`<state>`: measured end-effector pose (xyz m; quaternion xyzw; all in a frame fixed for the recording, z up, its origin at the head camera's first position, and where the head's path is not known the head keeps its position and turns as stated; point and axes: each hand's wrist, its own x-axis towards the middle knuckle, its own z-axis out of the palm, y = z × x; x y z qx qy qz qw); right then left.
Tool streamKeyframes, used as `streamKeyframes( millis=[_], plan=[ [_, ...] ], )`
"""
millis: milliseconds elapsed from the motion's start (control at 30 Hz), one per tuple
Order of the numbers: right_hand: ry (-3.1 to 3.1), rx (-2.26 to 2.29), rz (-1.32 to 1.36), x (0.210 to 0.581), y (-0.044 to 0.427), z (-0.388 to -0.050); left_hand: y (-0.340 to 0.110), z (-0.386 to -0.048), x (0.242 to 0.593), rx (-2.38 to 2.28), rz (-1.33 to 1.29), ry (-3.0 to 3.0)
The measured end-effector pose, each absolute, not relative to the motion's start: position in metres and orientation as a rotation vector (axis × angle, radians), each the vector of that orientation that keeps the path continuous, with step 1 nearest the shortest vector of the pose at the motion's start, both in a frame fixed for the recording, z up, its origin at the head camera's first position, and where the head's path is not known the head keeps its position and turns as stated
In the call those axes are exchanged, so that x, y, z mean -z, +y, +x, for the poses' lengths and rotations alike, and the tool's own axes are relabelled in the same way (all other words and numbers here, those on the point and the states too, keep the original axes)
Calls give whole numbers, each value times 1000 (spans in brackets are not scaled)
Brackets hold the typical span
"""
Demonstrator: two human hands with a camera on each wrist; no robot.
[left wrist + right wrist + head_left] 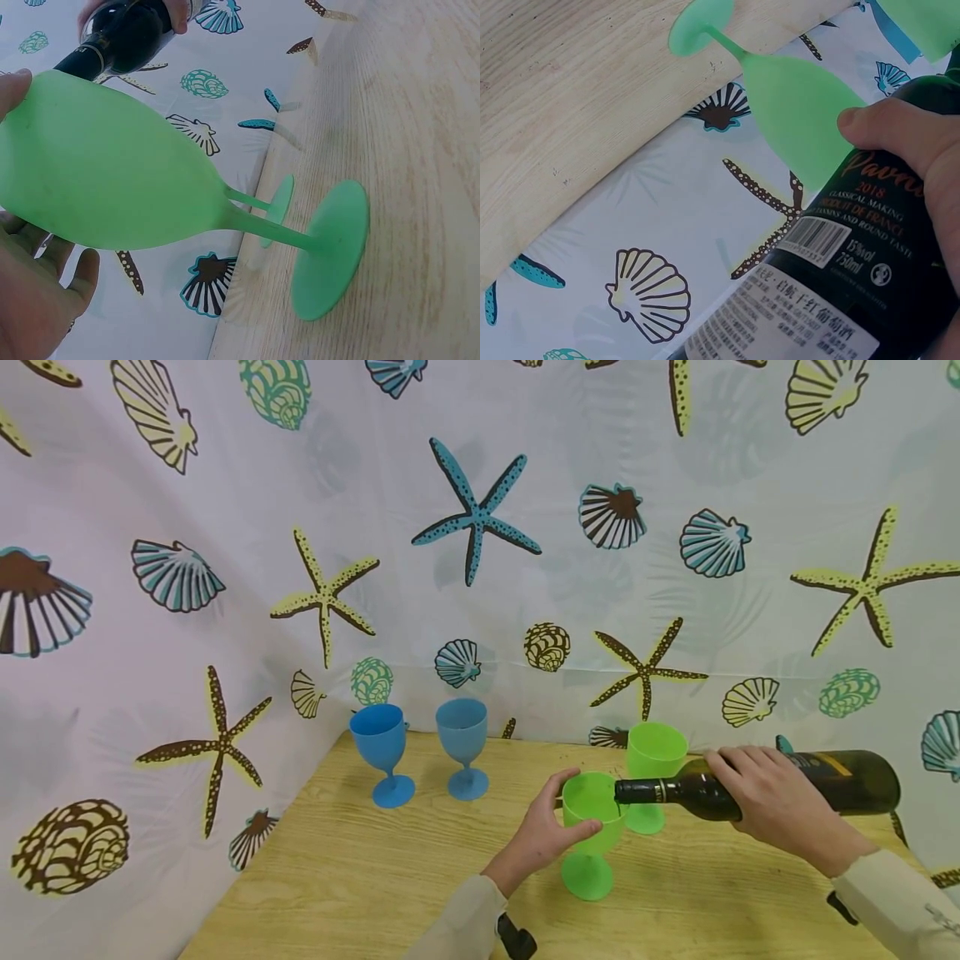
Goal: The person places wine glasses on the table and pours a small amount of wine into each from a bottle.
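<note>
My left hand (534,841) holds the bowl of a light green plastic goblet (603,845), thumb on the near side and fingers at the far side. Its foot (330,251) is on the table or very close to it. A dark wine bottle (858,781) lies nearly level in the grip of my right hand (776,802), around its shoulder. The bottle's mouth is at the goblet's rim, pointing left. In the right wrist view, printed labels (780,322) show on the bottle. Whether liquid flows cannot be made out.
A second green goblet (656,750) stands just behind, partly hidden by the bottle. Two blue goblets, one darker (378,739) and one lighter (462,735), stand at the back left of the wooden table (360,877). A shell-and-starfish patterned curtain (525,602) hangs behind.
</note>
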<state>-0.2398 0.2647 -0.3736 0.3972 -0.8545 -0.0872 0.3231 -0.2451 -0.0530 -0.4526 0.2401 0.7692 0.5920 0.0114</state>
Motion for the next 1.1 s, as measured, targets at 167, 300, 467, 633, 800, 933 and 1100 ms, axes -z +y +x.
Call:
streamKeyframes(
  millis=[167,300,467,633,800,933,1100],
  plan=[
    [-2246,236,1045,373,265,-240,-53,-249,458,-1855,760,2409],
    [-2245,238,1050,372,265,-240,-54,-249,458,-1862,776,2404],
    [-2239,245,1052,372,264,-240,-53,-249,458,-1860,783,2404],
    [-2239,246,1055,371,264,-240,-54,-249,459,-1862,771,2399],
    [-2245,239,1060,370,264,-240,-54,-249,459,-1860,788,2394],
    [-2248,239,1060,370,264,-240,-55,-248,458,-1863,800,2391],
    [-2254,247,1060,370,264,-240,-54,-248,458,-1864,783,2389]
  ],
)
